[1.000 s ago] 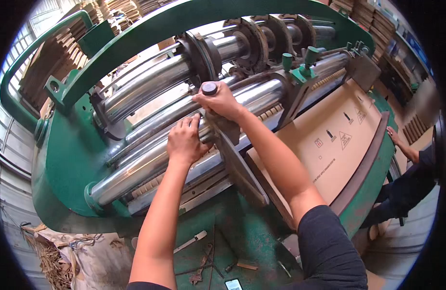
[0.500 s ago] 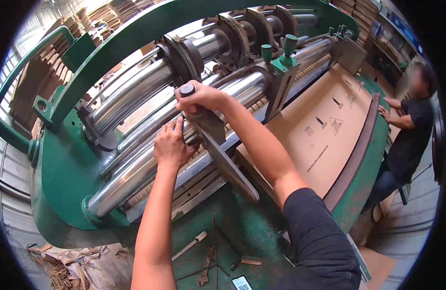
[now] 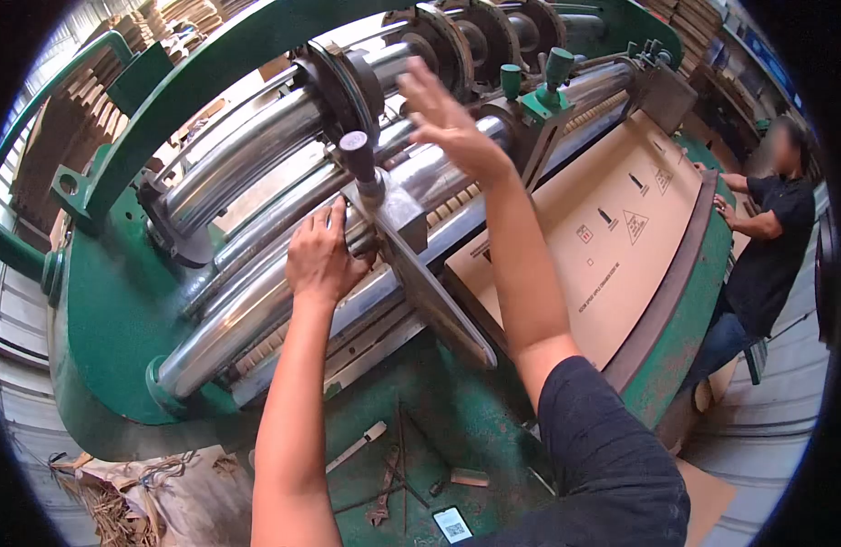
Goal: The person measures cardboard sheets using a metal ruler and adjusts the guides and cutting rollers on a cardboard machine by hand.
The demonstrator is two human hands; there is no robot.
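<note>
My left hand [image 3: 318, 255] is closed against the near side of a metal guide block [image 3: 404, 214], fingers along its edge and thumb below; the exact contact is partly hidden. The block sits on a shiny steel roller bar [image 3: 234, 342] of a green machine. A dark clamp knob [image 3: 358, 155] with a pale round top stands upright on the block, and a flat metal guide plate [image 3: 439, 305] slants down from it. Right of the knob, my right hand [image 3: 452, 128] is raised in the air, fingers stretched and slightly blurred, touching nothing.
A printed cardboard sheet [image 3: 575, 246] lies on the machine bed at right, beside a second guide with a green knob [image 3: 557, 68]. A co-worker [image 3: 771, 228] stands at the far right edge. Below lie a wrench [image 3: 384, 488], a phone [image 3: 453, 526] and a brush-like tool [image 3: 357, 447].
My right hand has let go of the clamp knob and moved up and right, its fingers opening. My left hand stays at the guide block. The view has shifted slightly.
</note>
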